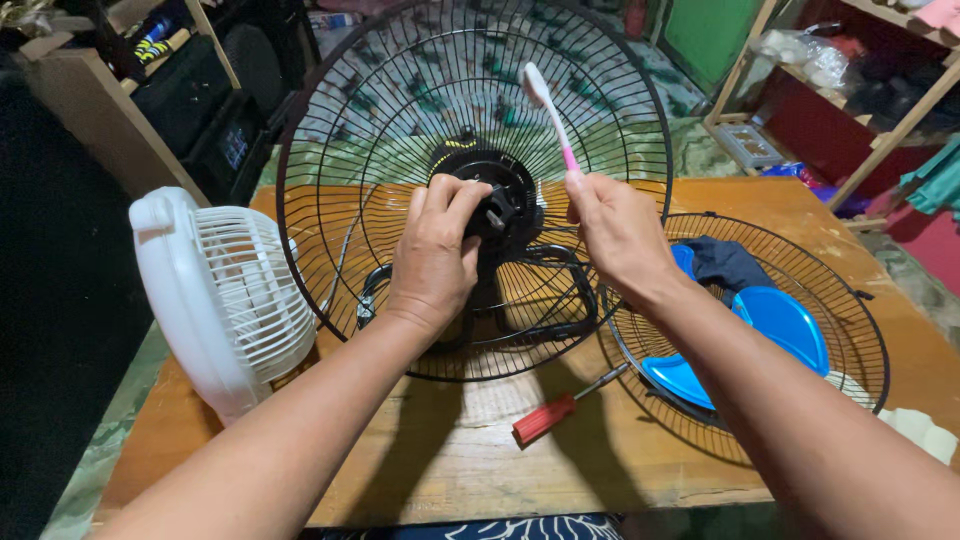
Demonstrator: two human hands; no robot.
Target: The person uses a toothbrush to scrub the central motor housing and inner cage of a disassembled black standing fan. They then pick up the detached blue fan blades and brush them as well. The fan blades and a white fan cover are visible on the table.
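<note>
A black wire fan guard (340, 130) stands upright on the wooden table (460, 470), with the black motor hub (505, 195) at its centre. My left hand (435, 250) grips the hub from the front. My right hand (615, 235) holds a toothbrush (548, 110) with a pink and white handle, its bristle head raised against the guard's wires above the hub. A black power cord (560, 300) loops behind the guard's lower part.
A small white fan (215, 295) stands at the left. A second black guard (850, 330) lies flat at the right with blue fan blades (785, 325) and a dark cloth (725, 262) on it. A red-handled screwdriver (548, 417) lies in front. Wooden shelves stand behind.
</note>
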